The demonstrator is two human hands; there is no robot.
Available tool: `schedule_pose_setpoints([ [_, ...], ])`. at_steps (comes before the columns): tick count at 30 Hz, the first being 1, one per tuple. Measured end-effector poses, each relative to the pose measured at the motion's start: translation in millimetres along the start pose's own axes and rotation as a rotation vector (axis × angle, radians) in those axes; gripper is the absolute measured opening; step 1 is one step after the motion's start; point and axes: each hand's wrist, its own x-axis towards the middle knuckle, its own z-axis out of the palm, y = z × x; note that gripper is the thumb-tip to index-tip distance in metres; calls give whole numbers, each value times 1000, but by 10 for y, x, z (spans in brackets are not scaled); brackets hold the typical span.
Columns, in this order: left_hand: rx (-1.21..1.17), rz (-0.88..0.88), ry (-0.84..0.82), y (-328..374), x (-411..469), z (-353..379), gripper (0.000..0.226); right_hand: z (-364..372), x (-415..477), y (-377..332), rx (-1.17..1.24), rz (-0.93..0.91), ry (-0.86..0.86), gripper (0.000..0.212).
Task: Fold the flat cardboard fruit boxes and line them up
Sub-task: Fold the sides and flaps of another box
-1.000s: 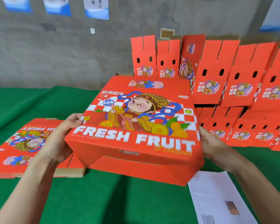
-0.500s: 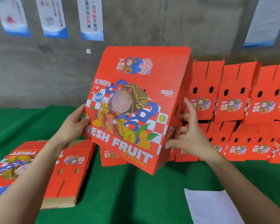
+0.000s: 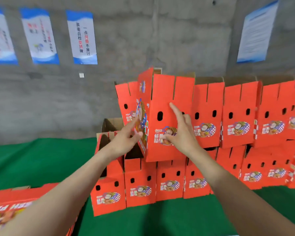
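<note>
A folded red fruit box [image 3: 162, 99] stands upright on the upper row of boxes, jutting a little forward of its neighbours. My right hand [image 3: 180, 133] lies flat against its front face with the fingers straight. My left hand [image 3: 126, 140] touches its left side panel with loosely spread fingers. A lower row of folded boxes [image 3: 140, 183] stands on the green table below, and an upper row [image 3: 237, 114] runs to the right. A stack of flat boxes [image 3: 10, 205] lies at the lower left, partly behind my left forearm.
The green table cloth [image 3: 41, 160] stretches left of the rows and in front of them. A grey concrete wall [image 3: 143, 45] with several hanging posters stands right behind the boxes. The leftmost lower box [image 3: 107, 189] has its top open.
The box went from tilted in my hands in front of me to upright on the upper row. Both hands shifted from gripping its sides to lying against its front and left panels.
</note>
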Motion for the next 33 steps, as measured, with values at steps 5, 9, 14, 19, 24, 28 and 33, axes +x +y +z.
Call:
schedule_pose_setpoints([
  [5, -2, -67, -33, -74, 423, 355, 54, 179, 238, 342, -169, 144, -21, 99],
  [9, 4, -125, -85, -263, 602, 540, 60, 359, 236, 486, -312, 145, 18, 88],
  [14, -100, -132, -62, -438, 689, 693, 69, 583, 195, 498, -508, 94, 108, 86],
  [19, -75, -181, -95, -463, 791, 736, 76, 628, 236, 548, -530, 177, 57, 95],
  [24, -56, -251, -128, -385, 792, 600, 72, 626, 224, 514, -532, 209, 30, 91],
  [28, -33, -247, -134, -385, 691, 542, 67, 642, 187, 397, -524, 213, 35, 83],
  [33, -70, -212, -156, -282, 488, 425, 65, 694, 163, 104, -516, 140, 43, 73],
])
